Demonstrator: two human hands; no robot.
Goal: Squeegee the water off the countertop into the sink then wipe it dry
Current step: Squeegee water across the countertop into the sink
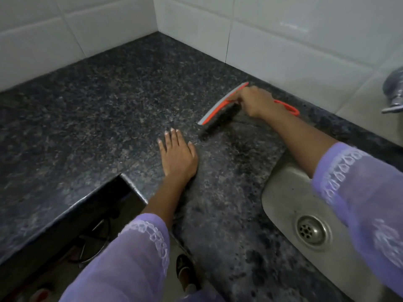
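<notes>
An orange squeegee (220,107) with a grey rubber blade and black bristles rests blade-down on the dark speckled granite countertop (98,110) near the back wall. My right hand (257,101) grips its handle, whose orange loop sticks out behind the hand. My left hand (177,156) lies flat on the counter, fingers apart, a little in front of the blade's near end. A wet sheen covers the granite between the squeegee and the steel sink (290,199) at lower right, with its round drain (311,229).
White tiled walls (283,40) meet in a corner behind the counter. A chrome tap (395,90) sticks out at the right edge. The counter's front edge (128,182) steps inward at a notch, with floor, cables and a shoe (185,269) below.
</notes>
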